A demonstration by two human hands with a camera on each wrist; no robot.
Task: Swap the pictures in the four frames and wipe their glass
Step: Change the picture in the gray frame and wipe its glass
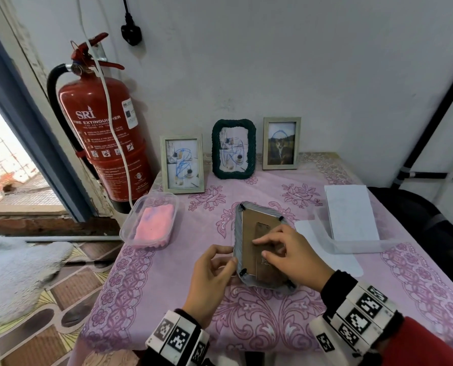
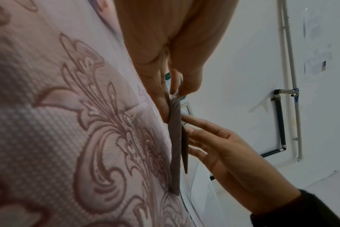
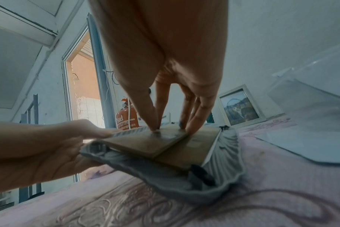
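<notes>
Far edge of the table [image 1: 378, 299]: three upright frames [image 1: 234, 149] in a row.
Middle, toward the near edge: face-down frame [image 1: 240, 233], one side tilted up.
Left edge: tub [image 1: 130, 225] with a cloth [image 1: 154, 223] in it.
Right edge: papers [image 1: 350, 212].
Beyond the far-left corner: fire extinguisher [image 1: 101, 122].

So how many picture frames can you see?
4. Three stand by the wall: a pale frame, a dark green frame and another pale frame. A grey frame lies face down under the hands.
</notes>
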